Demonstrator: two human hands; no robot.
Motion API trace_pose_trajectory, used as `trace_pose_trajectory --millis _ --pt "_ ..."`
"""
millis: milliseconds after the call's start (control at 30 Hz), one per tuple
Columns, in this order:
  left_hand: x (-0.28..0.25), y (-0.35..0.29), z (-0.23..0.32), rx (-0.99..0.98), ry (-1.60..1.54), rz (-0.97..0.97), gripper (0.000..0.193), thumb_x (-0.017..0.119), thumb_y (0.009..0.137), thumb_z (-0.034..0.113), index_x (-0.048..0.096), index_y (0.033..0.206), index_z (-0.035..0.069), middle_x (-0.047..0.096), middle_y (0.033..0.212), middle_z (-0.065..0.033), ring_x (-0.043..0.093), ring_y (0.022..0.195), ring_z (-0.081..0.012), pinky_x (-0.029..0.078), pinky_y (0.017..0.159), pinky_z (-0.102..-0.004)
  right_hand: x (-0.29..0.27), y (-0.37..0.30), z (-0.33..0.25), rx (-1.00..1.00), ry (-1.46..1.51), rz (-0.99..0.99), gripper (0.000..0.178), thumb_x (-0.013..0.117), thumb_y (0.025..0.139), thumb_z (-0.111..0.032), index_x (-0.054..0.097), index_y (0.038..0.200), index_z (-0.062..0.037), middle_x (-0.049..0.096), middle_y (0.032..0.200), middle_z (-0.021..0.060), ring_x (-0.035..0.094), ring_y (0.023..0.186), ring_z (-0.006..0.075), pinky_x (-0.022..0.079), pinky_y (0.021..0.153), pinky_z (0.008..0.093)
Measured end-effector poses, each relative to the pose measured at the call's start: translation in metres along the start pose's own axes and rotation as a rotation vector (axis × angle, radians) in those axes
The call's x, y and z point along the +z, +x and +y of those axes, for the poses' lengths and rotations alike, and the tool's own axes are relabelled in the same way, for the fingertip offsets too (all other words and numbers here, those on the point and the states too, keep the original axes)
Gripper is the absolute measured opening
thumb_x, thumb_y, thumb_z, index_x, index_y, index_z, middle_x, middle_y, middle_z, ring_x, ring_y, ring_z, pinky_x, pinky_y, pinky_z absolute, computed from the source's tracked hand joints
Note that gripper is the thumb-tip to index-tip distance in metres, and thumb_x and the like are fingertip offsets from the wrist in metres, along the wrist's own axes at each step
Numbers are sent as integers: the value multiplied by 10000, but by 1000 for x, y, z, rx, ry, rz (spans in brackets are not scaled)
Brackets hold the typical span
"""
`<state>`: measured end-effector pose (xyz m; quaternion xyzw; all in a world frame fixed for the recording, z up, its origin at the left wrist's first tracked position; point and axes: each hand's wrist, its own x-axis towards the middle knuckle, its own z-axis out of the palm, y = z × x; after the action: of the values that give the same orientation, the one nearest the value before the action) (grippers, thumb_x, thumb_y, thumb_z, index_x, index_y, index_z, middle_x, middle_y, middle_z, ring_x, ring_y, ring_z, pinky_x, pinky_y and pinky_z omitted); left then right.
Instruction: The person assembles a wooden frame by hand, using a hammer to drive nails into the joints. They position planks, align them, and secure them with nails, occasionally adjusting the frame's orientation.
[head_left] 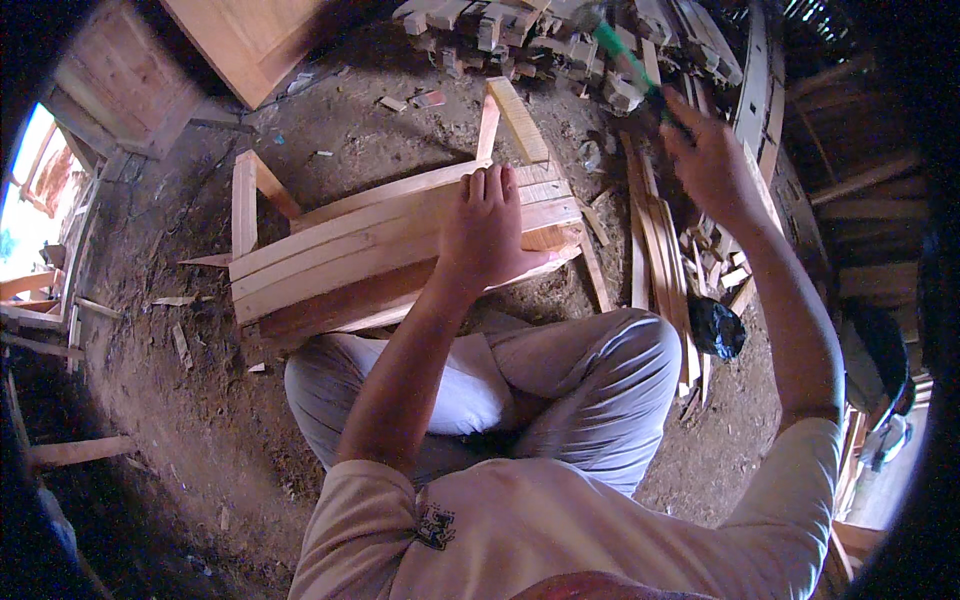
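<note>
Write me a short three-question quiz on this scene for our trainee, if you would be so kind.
1. True or false: the left hand is lifted clear of the slatted wooden piece.
2. Which colour shows on the tool in the right hand? (a) orange (b) green (c) white
3. Fill in: the black bundle lies to the ____ of the slatted wooden piece.

Key: 1. False; 2. b; 3. right.

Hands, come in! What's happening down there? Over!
Left hand on slatted wooden piece. Right hand raised, gripping green tool, blurred. Loose boards right of piece.
</note>
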<state>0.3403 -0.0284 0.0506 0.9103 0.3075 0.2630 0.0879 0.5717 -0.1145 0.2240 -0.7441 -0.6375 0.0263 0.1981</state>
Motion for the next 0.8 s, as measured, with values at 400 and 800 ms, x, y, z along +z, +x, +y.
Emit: trace_pose_trajectory --millis 400,800 --pt "8 0 -1 23 -14 57 1181 825 629 665 406 1345 -176 481 1283 -281 480 1190 -420 409 1063 -501 8 -21 5 -132 -67 -29 509 594 970 -134 511 1469 -88 643 793 230 599 669 259 506 721 408" --pt "4 2 3 -11 12 -10 1162 820 633 659 408 1356 -152 483 1311 -268 479 1208 -420 397 1070 -514 13 -27 9 -159 -287 -229 452 573 990 -127 537 1430 -31 715 978 274 689 839 194 529 786 421"
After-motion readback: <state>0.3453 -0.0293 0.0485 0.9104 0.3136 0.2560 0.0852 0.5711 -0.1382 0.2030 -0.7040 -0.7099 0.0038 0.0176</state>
